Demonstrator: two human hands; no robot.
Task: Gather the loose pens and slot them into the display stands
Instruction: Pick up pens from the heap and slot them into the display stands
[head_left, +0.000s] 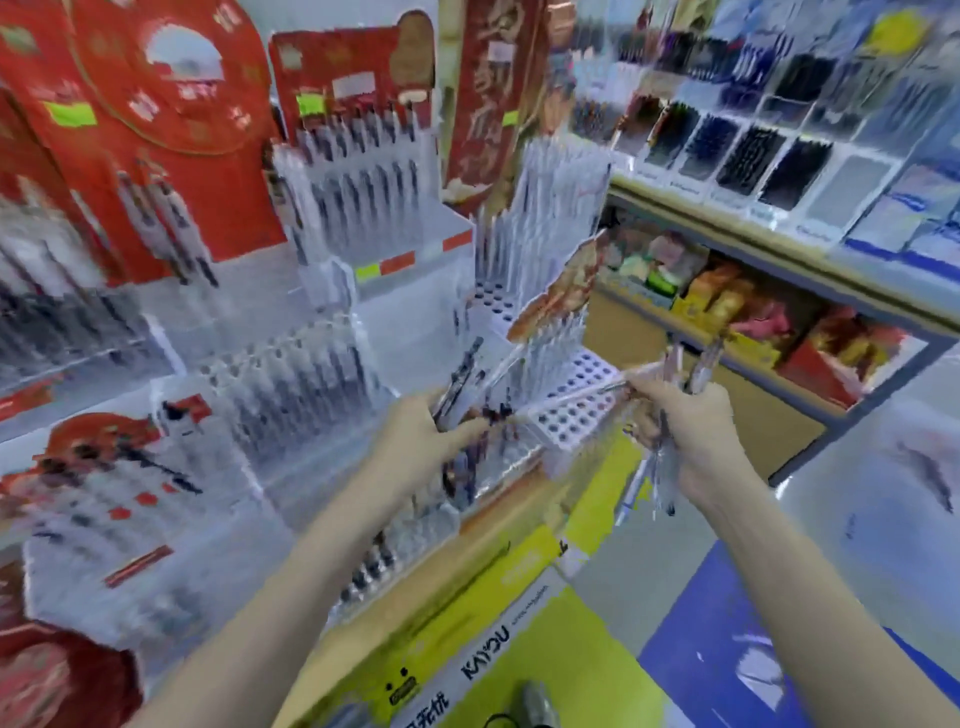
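Observation:
The view is blurred by motion. My left hand (421, 441) grips a bunch of loose pens (467, 374) that fan upward and to the right. My right hand (685, 436) holds another bunch of clear pens (696, 364), their ends sticking out above and below the fist. Both hands hover just in front of a white perforated display stand (576, 400) with many open holes. A row of pens stands in the tier behind it (550, 332). More stands filled with pens rise to the left (291, 395) and at the back (363, 176).
Red printed backing cards (156, 119) tower behind the stands. A yellow-green counter front (519, 623) lies below my arms. On the right, a shelf unit (753, 249) holds boxed pens above and coloured packets beneath. Blue flooring shows at the bottom right.

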